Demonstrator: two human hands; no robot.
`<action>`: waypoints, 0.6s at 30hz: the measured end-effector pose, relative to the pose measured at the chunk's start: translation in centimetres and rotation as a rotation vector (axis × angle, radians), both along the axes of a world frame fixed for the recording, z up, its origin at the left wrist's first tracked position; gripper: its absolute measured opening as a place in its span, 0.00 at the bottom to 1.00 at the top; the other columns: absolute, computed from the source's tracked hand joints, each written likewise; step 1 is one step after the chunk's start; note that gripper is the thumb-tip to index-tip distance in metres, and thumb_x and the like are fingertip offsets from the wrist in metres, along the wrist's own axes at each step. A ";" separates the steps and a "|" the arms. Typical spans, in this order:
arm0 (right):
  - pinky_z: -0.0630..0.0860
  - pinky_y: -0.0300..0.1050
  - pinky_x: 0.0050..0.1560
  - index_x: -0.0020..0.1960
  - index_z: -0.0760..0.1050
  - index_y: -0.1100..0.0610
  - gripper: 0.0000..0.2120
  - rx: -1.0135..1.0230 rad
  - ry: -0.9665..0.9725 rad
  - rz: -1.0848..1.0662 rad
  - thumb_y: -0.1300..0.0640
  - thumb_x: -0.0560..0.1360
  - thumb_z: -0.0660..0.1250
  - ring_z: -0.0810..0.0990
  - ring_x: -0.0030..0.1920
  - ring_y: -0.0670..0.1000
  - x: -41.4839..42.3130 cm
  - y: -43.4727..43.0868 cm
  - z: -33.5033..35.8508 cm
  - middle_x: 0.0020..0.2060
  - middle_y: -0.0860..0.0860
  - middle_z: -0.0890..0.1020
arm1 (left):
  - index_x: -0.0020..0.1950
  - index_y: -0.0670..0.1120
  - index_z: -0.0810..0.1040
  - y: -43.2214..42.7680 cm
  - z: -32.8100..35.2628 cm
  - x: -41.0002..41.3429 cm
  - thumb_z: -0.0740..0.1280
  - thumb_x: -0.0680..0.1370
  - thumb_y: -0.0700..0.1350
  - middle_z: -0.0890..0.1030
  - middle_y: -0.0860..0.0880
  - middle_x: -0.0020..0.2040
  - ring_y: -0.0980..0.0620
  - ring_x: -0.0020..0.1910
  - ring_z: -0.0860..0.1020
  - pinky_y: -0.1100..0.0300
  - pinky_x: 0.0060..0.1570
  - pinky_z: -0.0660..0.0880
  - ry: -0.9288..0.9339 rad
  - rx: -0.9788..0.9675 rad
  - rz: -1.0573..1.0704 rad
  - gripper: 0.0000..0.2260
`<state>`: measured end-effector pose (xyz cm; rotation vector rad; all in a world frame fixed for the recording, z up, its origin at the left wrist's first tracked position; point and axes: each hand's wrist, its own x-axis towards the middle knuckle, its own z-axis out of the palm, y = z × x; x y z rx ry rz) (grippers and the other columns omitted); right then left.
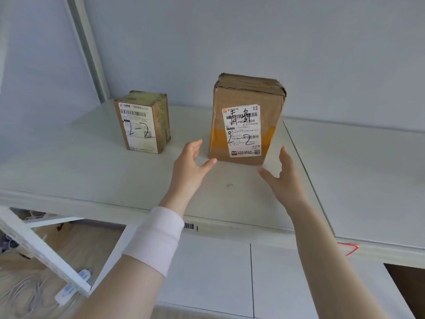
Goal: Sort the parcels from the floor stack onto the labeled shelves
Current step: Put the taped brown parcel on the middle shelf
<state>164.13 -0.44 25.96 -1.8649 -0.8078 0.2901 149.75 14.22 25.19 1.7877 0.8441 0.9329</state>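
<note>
A tall brown cardboard parcel (247, 120) stands upright on the white shelf (115, 180), its white label marked "2-2" in black pen. A smaller brown parcel (142, 122), also marked "2-2", stands to its left near the shelf's back. My left hand (190, 164) is spread open just in front of the tall parcel's lower left corner, not touching it. My right hand (285, 176) is open in front of its lower right corner, also apart from it. A white band wraps my left wrist.
A barcode sticker (189, 226) sits on the shelf's front edge, and a red mark (349, 248) further right. A white upright post (89, 47) rises at the back left. A lower shelf (230, 272) lies below. Cables and a power strip (71, 286) lie on the floor at lower left.
</note>
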 end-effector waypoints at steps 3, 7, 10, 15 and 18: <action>0.57 0.42 0.72 0.76 0.50 0.56 0.37 -0.008 -0.080 0.027 0.55 0.75 0.68 0.57 0.75 0.49 -2.0 -2.4 0.2 0.75 0.50 0.58 | 0.67 0.43 0.70 -3.9 0.1 -2.0 0.72 0.72 0.41 0.73 0.49 0.68 0.54 0.68 0.71 0.66 0.65 0.64 -0.007 0.054 0.043 0.24; 0.54 0.28 0.62 0.76 0.53 0.56 0.34 0.003 -0.169 0.099 0.55 0.75 0.67 0.60 0.74 0.48 -5.1 -6.5 0.1 0.74 0.50 0.62 | 0.66 0.44 0.72 -9.8 -0.4 -5.0 0.70 0.74 0.42 0.75 0.51 0.66 0.57 0.66 0.72 0.71 0.62 0.64 0.012 0.126 0.126 0.21; 0.53 0.24 0.59 0.75 0.55 0.56 0.32 0.021 -0.225 0.150 0.56 0.76 0.66 0.62 0.73 0.48 -7.8 -10.0 -0.9 0.72 0.51 0.65 | 0.66 0.45 0.73 -14.2 -1.6 -7.6 0.69 0.75 0.43 0.76 0.52 0.65 0.55 0.65 0.73 0.68 0.61 0.66 0.061 0.184 0.182 0.19; 0.55 0.35 0.68 0.74 0.58 0.57 0.29 -0.039 -0.370 0.279 0.56 0.77 0.65 0.56 0.76 0.53 -12.8 -14.7 -3.8 0.73 0.52 0.65 | 0.66 0.47 0.72 -20.5 -4.5 -12.3 0.68 0.75 0.45 0.75 0.52 0.66 0.53 0.66 0.73 0.63 0.62 0.67 0.187 0.202 0.238 0.19; 0.55 0.41 0.71 0.74 0.58 0.57 0.29 -0.118 -0.382 0.352 0.56 0.77 0.65 0.51 0.77 0.52 -16.2 -16.8 -6.4 0.74 0.50 0.63 | 0.67 0.48 0.71 -23.7 -7.1 -15.6 0.67 0.76 0.47 0.74 0.54 0.68 0.53 0.67 0.72 0.61 0.64 0.67 0.298 0.144 0.253 0.20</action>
